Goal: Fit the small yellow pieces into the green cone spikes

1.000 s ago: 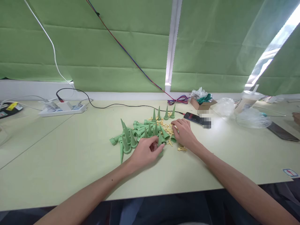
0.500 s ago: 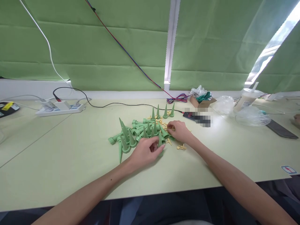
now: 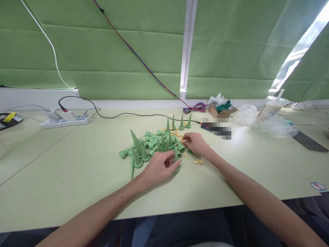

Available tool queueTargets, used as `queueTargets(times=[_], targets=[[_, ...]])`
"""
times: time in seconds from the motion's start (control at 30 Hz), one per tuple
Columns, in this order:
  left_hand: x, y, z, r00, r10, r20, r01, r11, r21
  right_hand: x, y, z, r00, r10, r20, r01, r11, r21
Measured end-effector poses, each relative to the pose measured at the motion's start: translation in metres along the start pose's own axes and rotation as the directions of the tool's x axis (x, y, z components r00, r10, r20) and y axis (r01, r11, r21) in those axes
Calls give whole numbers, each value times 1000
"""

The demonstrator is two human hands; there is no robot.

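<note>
My left hand (image 3: 162, 165) is closed around a green plastic cone spike (image 3: 176, 155) that stands point up at the front of the pile. Between the fingertips of my right hand (image 3: 196, 142) is a small yellow plastic piece (image 3: 183, 141), pinched just right of the pile. Many green cone spikes (image 3: 137, 148) lie and stand together, some upright, some on their sides. Small yellow pieces (image 3: 174, 132) are scattered behind and among them. A few more yellow pieces (image 3: 199, 161) rest on the table, in front of my right wrist.
Behind my right hand lies a phone (image 3: 216, 129) on a black cable. Further back are a small cardboard box (image 3: 222, 112), plastic bags (image 3: 277, 127) and a drink cup (image 3: 269, 109). A power strip (image 3: 67, 120) sits at the left, a dark flat device (image 3: 309, 141) at the right.
My right hand has lifted slightly, and a yellow piece now shows clearly between its fingertips. My left hand stays on the same cone spike.
</note>
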State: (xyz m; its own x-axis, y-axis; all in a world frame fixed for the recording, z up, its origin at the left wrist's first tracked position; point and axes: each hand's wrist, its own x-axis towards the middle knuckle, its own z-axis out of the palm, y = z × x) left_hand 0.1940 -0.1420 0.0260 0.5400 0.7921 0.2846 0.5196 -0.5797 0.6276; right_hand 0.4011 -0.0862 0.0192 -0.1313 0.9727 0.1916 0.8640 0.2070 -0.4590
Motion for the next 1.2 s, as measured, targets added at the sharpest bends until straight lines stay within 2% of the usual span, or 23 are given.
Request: queueTargets(times=[0.17,0.33,0.57,0.73,0.9,1.2], targets=[[0,0,0,1000,2,0,-2,1000,-2,-1,1,2,999,-32,-40,31,999,-27],[0,0,-1,1000,7,2,-7,1000,-1,-3,4,5,984,-91,-156,84,995,-53],[0,1,-1,1000,-14,-14,13,1000,-27,-10,0,3,915,-114,-386,159,984,85],[1,1,-2,997,-59,-42,57,997,-46,-23,-10,-1,877,-116,-466,216,962,166],[2,0,-2,994,-88,-68,84,995,-57,-37,-19,2,881,-171,-442,284,937,203],[2,1,-3,991,-91,-98,82,993,-90,-50,-32,3,893,-173,-415,319,894,315]])
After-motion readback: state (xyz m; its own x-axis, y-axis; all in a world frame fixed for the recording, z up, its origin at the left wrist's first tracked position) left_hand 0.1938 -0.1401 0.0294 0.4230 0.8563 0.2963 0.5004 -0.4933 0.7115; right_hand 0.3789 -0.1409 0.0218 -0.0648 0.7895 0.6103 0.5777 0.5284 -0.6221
